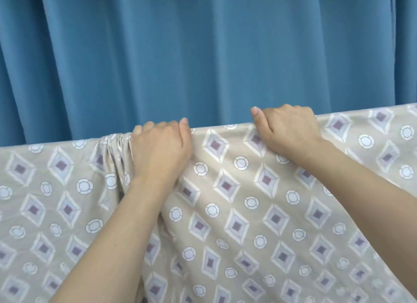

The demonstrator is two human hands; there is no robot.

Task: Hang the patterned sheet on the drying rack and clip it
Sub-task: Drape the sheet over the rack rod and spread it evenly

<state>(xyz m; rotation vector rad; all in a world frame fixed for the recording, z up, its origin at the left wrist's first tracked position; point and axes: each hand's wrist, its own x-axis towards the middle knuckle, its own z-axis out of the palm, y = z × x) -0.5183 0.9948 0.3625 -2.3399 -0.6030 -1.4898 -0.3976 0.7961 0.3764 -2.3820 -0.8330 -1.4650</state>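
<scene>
- the patterned sheet (237, 201), soft beige cloth printed with diamonds and rings, is draped over a top edge hidden beneath it, before a pleated blue curtain (180, 54).
- its fold is clutched by the left hand (161, 149), cloth bunched beside the curled fingers.
- the fold is gripped by the right hand (286, 129), thumb raised.

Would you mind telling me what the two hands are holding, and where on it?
Both hands grip the sheet at its top fold: the left hand at a bunched part, the right hand further along.
</scene>
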